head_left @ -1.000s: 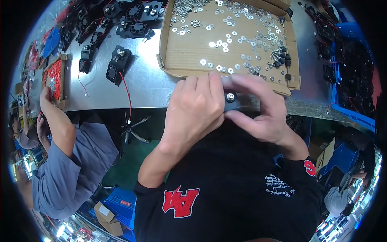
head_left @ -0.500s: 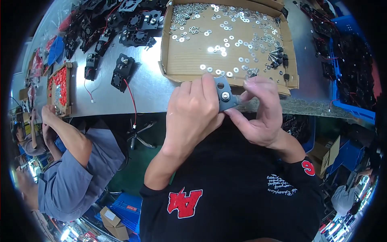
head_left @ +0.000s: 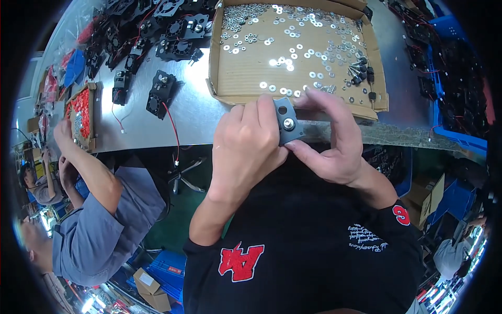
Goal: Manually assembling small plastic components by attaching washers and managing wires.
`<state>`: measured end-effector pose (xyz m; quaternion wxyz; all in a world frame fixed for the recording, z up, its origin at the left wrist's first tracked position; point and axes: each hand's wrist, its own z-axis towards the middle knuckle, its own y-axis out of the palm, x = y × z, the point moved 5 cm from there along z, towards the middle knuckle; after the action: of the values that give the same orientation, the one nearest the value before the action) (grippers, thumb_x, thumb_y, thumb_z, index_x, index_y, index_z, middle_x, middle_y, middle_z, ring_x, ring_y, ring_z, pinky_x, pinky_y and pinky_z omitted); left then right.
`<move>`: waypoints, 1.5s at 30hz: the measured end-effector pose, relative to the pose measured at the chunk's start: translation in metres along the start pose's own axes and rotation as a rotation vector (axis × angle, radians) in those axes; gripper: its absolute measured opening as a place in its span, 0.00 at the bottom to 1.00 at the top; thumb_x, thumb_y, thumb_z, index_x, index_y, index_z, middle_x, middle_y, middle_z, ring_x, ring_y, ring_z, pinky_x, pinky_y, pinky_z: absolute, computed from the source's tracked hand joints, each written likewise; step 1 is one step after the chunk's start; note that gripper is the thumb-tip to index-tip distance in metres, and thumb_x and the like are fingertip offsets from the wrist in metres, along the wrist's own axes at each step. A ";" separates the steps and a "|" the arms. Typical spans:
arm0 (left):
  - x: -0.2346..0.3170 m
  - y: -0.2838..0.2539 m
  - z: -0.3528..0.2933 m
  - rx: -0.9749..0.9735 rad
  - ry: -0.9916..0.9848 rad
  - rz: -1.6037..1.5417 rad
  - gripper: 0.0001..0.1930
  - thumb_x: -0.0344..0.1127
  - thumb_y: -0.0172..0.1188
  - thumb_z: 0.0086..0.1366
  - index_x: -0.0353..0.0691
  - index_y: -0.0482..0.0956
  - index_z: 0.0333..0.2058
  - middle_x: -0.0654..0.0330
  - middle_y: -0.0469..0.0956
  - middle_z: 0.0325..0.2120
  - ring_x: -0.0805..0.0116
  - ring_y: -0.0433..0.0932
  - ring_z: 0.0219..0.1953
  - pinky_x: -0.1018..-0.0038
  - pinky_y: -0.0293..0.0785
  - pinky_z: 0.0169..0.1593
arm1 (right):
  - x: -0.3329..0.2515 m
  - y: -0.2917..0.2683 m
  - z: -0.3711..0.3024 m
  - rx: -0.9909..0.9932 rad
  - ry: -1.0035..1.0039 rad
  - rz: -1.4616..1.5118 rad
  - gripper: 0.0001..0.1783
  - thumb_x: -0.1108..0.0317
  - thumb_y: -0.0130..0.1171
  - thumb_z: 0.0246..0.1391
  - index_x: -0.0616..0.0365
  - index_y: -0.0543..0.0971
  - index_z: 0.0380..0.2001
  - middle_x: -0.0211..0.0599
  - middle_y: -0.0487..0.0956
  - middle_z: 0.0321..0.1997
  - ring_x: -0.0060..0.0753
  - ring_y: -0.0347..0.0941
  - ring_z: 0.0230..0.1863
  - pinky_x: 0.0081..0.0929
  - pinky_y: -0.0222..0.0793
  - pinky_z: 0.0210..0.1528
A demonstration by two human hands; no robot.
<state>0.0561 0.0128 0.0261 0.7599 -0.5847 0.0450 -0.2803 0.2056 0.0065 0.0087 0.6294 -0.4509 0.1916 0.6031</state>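
Observation:
My left hand [head_left: 244, 138] is closed round a dark grey metal plate [head_left: 283, 102] just past the table's front edge. A round hole shows near the plate's far end, and a bright nut on a bolt [head_left: 288, 124] sits below it. Whatever else is attached to the plate is hidden under my left fingers. My right hand [head_left: 340, 144] is on the other side, its thumb tip at the plate's near corner. Its fingers are spread away from the thumb, reaching toward the plate's far right side, and nothing shows between them.
Beyond my hands, a shallow cardboard tray [head_left: 222, 78] holds loose washers, nuts and black-ended bolts. Black fan assemblies [head_left: 161, 93] with wires lie left, more in a blue crate [head_left: 460, 137] right. At left, a co-worker's hand [head_left: 64, 133] is by a box of red parts [head_left: 82, 112].
My right fingers have straightened and lifted away from the nut's side toward the tray. The plate has shifted slightly left with my left hand. The co-worker's hand has risen a little.

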 end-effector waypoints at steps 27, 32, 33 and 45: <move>-0.004 0.004 -0.016 0.043 0.043 0.084 0.17 0.36 0.68 0.44 0.39 0.69 0.29 0.59 0.70 0.22 0.63 0.74 0.25 0.69 0.70 0.28 | -0.042 0.006 0.039 -0.465 -0.410 -0.568 0.18 0.65 0.70 0.42 0.60 0.77 0.35 0.34 0.74 0.30 0.34 0.73 0.30 0.32 0.69 0.32; -0.006 0.001 -0.018 0.048 -0.006 0.052 0.15 0.34 0.66 0.45 0.39 0.69 0.29 0.59 0.70 0.21 0.61 0.75 0.25 0.69 0.71 0.29 | -0.041 0.001 0.038 -0.513 -0.480 -0.602 0.20 0.66 0.71 0.42 0.61 0.79 0.40 0.33 0.74 0.30 0.34 0.73 0.29 0.31 0.69 0.32; -0.005 0.002 -0.018 0.023 -0.017 0.057 0.15 0.34 0.66 0.45 0.39 0.69 0.28 0.59 0.70 0.21 0.61 0.75 0.24 0.69 0.71 0.29 | -0.042 -0.001 0.039 -0.597 -0.475 -0.639 0.21 0.66 0.71 0.41 0.61 0.79 0.41 0.33 0.74 0.30 0.34 0.74 0.30 0.32 0.70 0.32; -0.013 -0.006 -0.014 0.038 -0.082 0.084 0.17 0.36 0.69 0.45 0.38 0.69 0.29 0.57 0.72 0.21 0.58 0.77 0.25 0.67 0.73 0.30 | -0.037 -0.002 0.048 -0.466 -0.331 -0.519 0.31 0.70 0.73 0.41 0.58 0.77 0.52 0.36 0.77 0.36 0.39 0.76 0.35 0.31 0.72 0.33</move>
<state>0.0367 0.0058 0.0240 0.7831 -0.5790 0.0328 -0.2248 0.1856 0.0233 0.0628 0.6640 -0.5119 -0.1753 0.5160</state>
